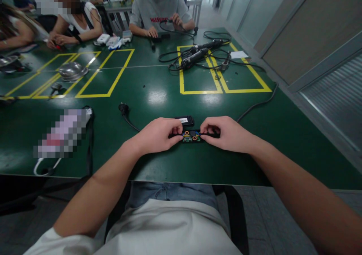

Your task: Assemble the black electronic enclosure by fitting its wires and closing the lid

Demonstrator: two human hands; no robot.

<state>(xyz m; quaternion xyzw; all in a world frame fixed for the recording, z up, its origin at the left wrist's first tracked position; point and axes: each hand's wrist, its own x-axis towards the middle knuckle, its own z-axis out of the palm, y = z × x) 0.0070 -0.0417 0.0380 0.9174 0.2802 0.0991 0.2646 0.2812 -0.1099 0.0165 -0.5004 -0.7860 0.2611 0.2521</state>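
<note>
Between my hands lies a small circuit board [191, 135] with copper-coloured coils, seated in a black open case on the green table. My left hand [161, 133] pinches its left end, thumb and fingers together. At the opposite end my right hand [224, 134] is closed in a pinch, with something black, perhaps a cord, under its fingers. The fingers partly hide both ends of the case. Just behind the board rests a black case cover [186, 120] with a white label. A black power plug [123, 108] lies to the left, its cord running under my left hand.
A phone-like, blurred-out object [63, 132] with a strap lies left. Farther back are a metal bowl [72, 71], black tools with tangled cables [195, 57] and yellow tape rectangles [201, 92]. A person in a grey shirt [161, 11] sits opposite, handling a cord; others sit at left.
</note>
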